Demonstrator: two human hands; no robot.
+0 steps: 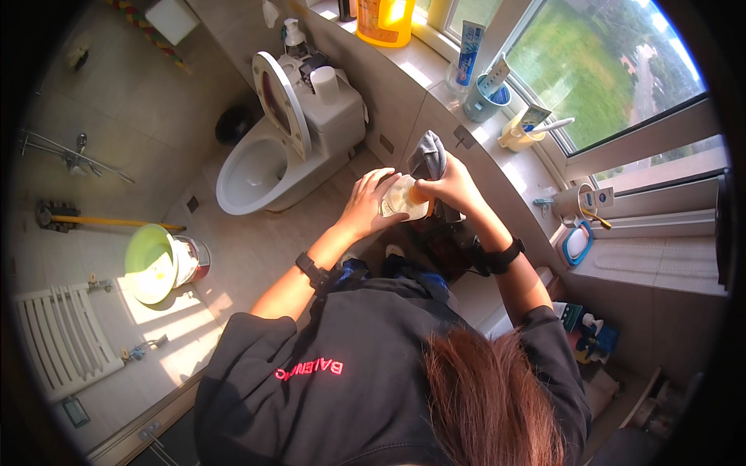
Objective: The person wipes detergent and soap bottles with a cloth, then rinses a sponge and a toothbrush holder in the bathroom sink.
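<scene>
Before my body, my left hand [370, 201] is closed round the side of a clear container with an orange neck [402, 199]. The thumb and fingers of my right hand [451, 180] are at its orange part, and the same hand holds a folded grey cloth [428, 156] that sticks up above the fingers. More dark fabric hangs below that hand. What the container holds cannot be made out. Beyond my left hand stands a white toilet [256, 175] with its seat [282, 105] raised. Bottles and a white cup [324, 84] stand on its tank.
Along the window ledge stand a yellow container [384, 23], a toothpaste tube [468, 55], several toothbrush cups, including a blue one [486, 102], and a soap dish [576, 243]. To the left are a green basin [151, 265] on a bucket [192, 260], a yellow-handled brush [116, 220] and a white slatted rack [67, 338].
</scene>
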